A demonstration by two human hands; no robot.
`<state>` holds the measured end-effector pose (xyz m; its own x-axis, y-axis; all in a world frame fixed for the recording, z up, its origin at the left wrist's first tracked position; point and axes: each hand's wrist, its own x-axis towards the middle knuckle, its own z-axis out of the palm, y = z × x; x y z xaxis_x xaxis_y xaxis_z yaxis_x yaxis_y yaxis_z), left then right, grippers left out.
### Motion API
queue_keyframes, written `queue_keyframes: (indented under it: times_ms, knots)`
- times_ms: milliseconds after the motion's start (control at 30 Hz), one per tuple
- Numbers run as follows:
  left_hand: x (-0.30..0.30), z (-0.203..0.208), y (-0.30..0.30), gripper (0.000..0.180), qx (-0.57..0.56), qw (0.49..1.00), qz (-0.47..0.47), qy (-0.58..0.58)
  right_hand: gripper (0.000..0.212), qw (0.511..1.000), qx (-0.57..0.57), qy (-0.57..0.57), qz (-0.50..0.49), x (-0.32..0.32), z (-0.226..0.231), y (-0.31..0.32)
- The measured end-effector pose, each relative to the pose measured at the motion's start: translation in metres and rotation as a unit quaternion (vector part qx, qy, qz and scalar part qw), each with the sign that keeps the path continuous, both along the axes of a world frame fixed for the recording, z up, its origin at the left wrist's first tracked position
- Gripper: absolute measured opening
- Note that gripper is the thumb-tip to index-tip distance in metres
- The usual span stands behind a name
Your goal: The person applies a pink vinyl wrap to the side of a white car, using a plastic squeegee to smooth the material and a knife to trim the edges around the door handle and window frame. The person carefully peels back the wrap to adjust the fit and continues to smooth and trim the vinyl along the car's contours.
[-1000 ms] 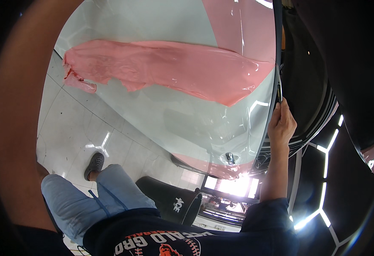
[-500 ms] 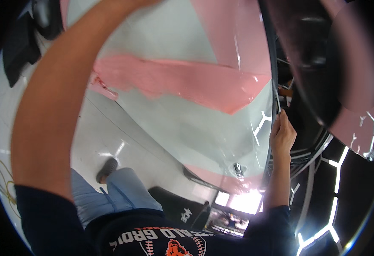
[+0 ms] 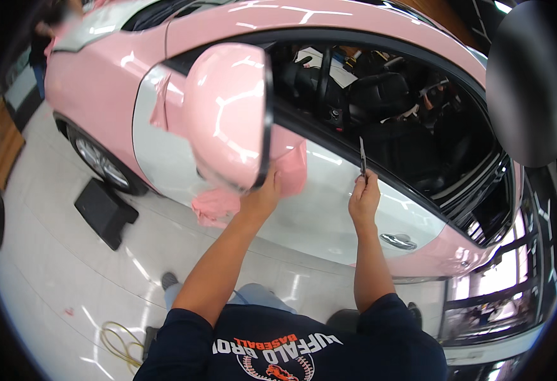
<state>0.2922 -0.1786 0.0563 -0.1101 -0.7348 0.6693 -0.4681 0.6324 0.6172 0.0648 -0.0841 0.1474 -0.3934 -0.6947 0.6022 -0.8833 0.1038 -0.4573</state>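
A dark blurred blob point(image 3: 532, 82) at two o'clock hides the car's rear roof; the side mirror point(image 3: 228, 114) covers part of the door.

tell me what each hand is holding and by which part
Left hand grips the pink side mirror at its lower edge. Right hand pinches a thin dark tool by its lower end.

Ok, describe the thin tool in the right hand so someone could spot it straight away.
Start at the pink car, then the grey front door under the open window. At its top edge the right hand pinches a thin dark blade-like tool, pointing up. It is the only slim, straight thing there; the left hand holds the rounded pink mirror.
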Motion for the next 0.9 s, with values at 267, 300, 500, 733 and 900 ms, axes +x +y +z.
queue_keyframes:
  times_ms: [267, 300, 500, 733, 900]
  knots:
    - [-0.030, 0.087, -0.007, 0.035, -0.002, 0.995, -0.005, -0.096, 0.021, 0.993, -0.108, 0.036, -0.029, -0.046, 0.019, 0.019]
    - [-0.035, 0.087, -0.010, 0.035, 0.003, 0.996, 0.013, -0.094, 0.021, 0.993, -0.111, 0.039, -0.028, -0.054, 0.021, 0.013]
    - [-0.056, 0.100, 0.003, 0.033, 0.154, 0.986, 0.024, -0.057, 0.021, 0.986, -0.140, 0.066, 0.058, -0.065, 0.028, 0.004]
    - [-0.065, 0.111, -0.002, 0.030, 0.272, 0.957, 0.006, -0.103, 0.020, 0.970, -0.211, 0.073, 0.094, -0.076, 0.021, 0.004]
    - [-0.059, 0.088, 0.001, 0.029, 0.219, 0.975, 0.012, -0.022, 0.019, 0.970, -0.213, 0.080, 0.089, -0.075, 0.019, 0.003]
